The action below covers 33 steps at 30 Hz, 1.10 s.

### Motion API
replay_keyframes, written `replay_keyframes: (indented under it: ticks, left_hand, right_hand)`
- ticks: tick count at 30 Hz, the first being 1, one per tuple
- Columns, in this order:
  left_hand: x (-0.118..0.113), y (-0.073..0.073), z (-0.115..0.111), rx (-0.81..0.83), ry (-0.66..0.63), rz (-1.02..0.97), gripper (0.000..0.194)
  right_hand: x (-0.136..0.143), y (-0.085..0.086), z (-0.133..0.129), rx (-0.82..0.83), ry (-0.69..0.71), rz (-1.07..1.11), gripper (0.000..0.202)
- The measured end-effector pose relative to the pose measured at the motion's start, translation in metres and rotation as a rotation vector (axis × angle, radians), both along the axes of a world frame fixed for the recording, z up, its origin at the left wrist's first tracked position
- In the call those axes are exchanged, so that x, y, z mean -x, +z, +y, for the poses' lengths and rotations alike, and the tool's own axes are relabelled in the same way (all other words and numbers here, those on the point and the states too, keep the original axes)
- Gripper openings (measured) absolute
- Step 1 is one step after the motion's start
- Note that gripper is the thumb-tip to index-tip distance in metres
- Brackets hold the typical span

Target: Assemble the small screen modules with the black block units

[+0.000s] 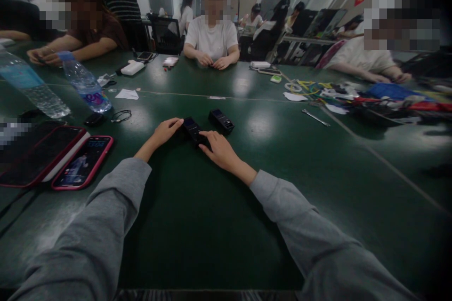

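1. Black and boxy, a slim handheld device [192, 129] lies on a green table [219, 225], to the right of a pink-cased phone [83, 162] and a little farther from the wearer. Its body is dark and oblong, set at a slant; the far end carries a dim, bluish screen, with small pale marks below it.

2. The wearer's left hand [168, 130], reaching past the phone's right side, has its fingers stretched together, tips at the device's far left corner. Whether they grip it cannot be told.

3. The right hand [219, 148], farther right of the phone, has forefinger and thumb parted at the device's near end, the forefinger over its face. The picture does not show whether this hand is closed on it.

4. A second black device [221, 121], similar in shape, with a bluish screen and brighter pale marks, lies right of the phone, beyond the right hand.

5. Beyond the phone stands a blue-capped bottle [86, 85]; well to the phone's right lies a metal wrench [315, 117].
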<state>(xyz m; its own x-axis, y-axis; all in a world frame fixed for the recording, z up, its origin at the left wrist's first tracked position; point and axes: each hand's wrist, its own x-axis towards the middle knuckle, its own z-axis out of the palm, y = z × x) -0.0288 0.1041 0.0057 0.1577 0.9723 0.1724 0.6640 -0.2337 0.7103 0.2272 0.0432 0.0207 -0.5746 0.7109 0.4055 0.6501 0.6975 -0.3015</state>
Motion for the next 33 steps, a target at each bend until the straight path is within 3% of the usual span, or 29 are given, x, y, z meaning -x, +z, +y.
replay_keyframes:
  ticks: [5,9,14,25,33]
  left_hand:
    - [0.0,0.001,-0.001,-0.003,0.005,0.002,0.051]
    - [0.0,0.002,-0.002,-0.001,0.007,0.005,0.051]
    - [0.001,0.001,-0.001,0.012,0.008,-0.016,0.048]
    - [0.001,0.006,-0.004,0.031,0.005,-0.011,0.054]
    - [0.001,0.001,-0.001,0.022,0.018,-0.028,0.053]
  right_hand:
    - [-0.012,-0.002,0.012,-0.195,-0.248,0.122,0.037]
    - [-0.025,-0.014,0.03,-0.185,-0.375,0.158,0.049]
    - [-0.032,-0.023,0.041,-0.076,-0.392,0.197,0.048]
    - [-0.031,-0.014,0.027,-0.009,-0.359,0.262,0.041]
    - [-0.029,0.008,0.011,-0.196,-0.303,0.332,0.041]
